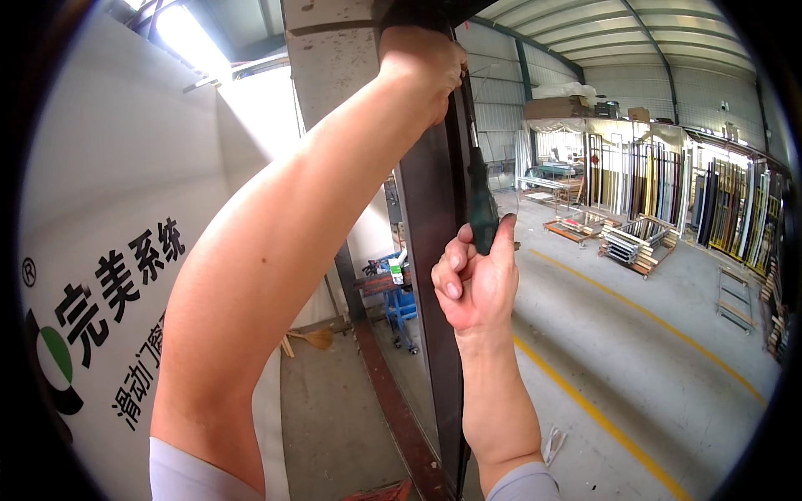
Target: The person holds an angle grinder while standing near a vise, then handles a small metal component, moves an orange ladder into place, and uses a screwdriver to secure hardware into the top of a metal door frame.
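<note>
A tall dark metal frame post [428, 217] stands upright in front of me. My left hand [422, 63] is raised high and grips the post near its top. My right hand [474, 280] is lower, its fingers closed on the dark green handle of a screwdriver [482, 209]. The screwdriver points straight up, with its thin metal shaft running along the right edge of the post toward my left hand. Its tip is hidden by the post and my left hand.
A white panel with printed characters [109, 275] fills the left. A concrete pillar [330, 58] rises behind the post. A blue cart [399, 305] and a broom [317, 337] sit beyond. Racks of frames and profiles [660, 200] line the far right, across a concrete floor with yellow lines [601, 417].
</note>
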The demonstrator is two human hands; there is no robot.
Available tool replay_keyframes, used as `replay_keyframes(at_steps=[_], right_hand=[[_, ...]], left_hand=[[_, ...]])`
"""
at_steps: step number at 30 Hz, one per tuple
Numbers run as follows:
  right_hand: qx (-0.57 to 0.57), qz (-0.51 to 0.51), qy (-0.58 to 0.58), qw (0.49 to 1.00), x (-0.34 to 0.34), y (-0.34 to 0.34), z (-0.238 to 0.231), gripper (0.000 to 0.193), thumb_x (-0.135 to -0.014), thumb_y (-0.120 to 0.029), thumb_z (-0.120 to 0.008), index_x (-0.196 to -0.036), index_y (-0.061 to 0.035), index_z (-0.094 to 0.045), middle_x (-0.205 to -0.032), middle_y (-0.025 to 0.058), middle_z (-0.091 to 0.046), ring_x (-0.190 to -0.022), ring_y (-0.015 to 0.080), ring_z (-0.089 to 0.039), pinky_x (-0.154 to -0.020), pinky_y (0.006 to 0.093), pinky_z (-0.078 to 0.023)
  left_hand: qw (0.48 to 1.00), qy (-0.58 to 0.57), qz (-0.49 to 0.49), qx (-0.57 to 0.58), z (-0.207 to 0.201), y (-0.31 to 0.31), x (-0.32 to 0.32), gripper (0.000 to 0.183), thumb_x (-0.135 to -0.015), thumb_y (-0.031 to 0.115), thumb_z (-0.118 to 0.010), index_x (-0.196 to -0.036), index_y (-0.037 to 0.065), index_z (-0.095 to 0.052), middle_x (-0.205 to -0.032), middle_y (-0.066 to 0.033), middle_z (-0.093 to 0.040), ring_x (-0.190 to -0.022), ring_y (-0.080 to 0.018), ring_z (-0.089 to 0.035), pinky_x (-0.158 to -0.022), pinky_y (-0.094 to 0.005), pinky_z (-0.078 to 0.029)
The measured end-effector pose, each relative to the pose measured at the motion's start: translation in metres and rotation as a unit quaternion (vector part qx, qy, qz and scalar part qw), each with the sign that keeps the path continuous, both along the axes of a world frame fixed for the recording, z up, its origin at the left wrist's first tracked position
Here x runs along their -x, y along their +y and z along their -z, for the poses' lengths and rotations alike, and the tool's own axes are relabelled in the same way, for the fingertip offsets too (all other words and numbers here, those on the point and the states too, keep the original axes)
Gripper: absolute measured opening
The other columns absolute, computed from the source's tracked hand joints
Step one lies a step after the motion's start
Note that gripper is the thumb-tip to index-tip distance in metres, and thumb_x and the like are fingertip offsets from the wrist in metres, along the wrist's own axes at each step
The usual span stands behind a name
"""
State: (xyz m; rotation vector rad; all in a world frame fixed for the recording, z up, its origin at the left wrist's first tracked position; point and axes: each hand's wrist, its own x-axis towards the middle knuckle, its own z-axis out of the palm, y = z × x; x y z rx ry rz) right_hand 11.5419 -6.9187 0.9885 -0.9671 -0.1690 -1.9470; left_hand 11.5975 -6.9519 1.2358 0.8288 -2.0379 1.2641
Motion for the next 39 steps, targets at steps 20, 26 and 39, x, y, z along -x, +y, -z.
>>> replay_keyframes(at_steps=[20,26,39], right_hand=[[0.003,0.184,-0.045,0.982,-0.029,0.008,-0.009,0.028,-0.104,-0.030,-0.049,-0.102,-0.0019,-0.051,-0.077,0.0077,-0.054,-0.056,0.0157,-0.049,-0.051,0.0273,-0.037],[-0.001,0.197,-0.039,0.980,-0.016,0.000,-0.008,0.022,-0.103,-0.023,-0.051,-0.104,-0.0015,-0.052,-0.080,0.0073,-0.057,-0.058,0.0158,-0.053,-0.049,0.0264,-0.037],[0.085,-0.145,0.016,0.986,0.025,-0.008,0.005,0.061,-0.101,-0.060,-0.035,-0.097,-0.0027,-0.057,-0.062,0.0075,-0.053,-0.041,0.0153,-0.044,-0.038,0.0267,-0.031]], left_hand=[[0.999,0.004,0.023,-0.025,-0.016,-0.037,0.016,0.040,-0.078,0.019,-0.073,-0.117,0.020,-0.065,-0.109,0.0120,-0.070,-0.100,-0.0125,-0.067,-0.073,-0.0256,-0.054],[0.999,0.007,0.011,-0.032,-0.008,-0.009,0.005,0.039,-0.078,0.018,-0.073,-0.117,0.021,-0.066,-0.109,0.0123,-0.070,-0.101,-0.0129,-0.068,-0.074,-0.0253,-0.054],[1.000,0.022,0.009,-0.020,-0.004,-0.001,0.008,0.036,-0.078,0.015,-0.072,-0.113,0.023,-0.069,-0.106,0.0107,-0.070,-0.098,-0.0129,-0.069,-0.074,-0.0256,-0.054]])
